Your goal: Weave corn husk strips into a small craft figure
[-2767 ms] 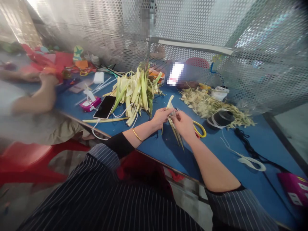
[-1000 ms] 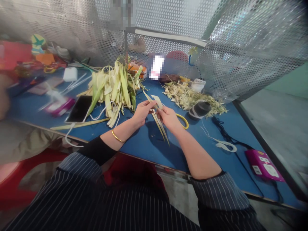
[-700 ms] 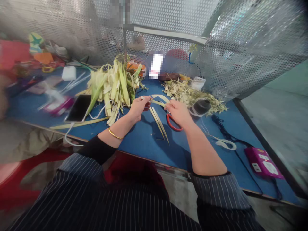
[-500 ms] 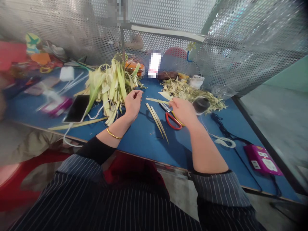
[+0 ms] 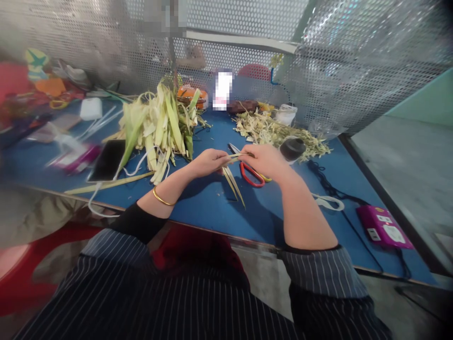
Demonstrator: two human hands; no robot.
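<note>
My left hand point(image 5: 211, 162) and my right hand point(image 5: 261, 159) are close together above the blue table point(image 5: 205, 203). Between them runs a thin pale husk strip point(image 5: 234, 157), pinched at both ends. Two more narrow strips point(image 5: 232, 183) lie just below my left hand. Red-and-yellow-handled scissors point(image 5: 252, 174) rest beside my right hand, their blades pointing up and left and partly covered by it. A heap of husks point(image 5: 161, 127) is left of my hands, and shredded scraps point(image 5: 272, 130) are piled beyond my right hand.
A black phone point(image 5: 107, 160) with a white cable lies at the left. A dark spool-like object point(image 5: 293, 148) stands by my right wrist. The purple power strip point(image 5: 384, 226) is at the right, with black cords. Behind the table rises a perforated metal screen point(image 5: 247, 19).
My left hand has moved right and closed on the free end of the strip my right hand holds. My right hand has shifted slightly left.
</note>
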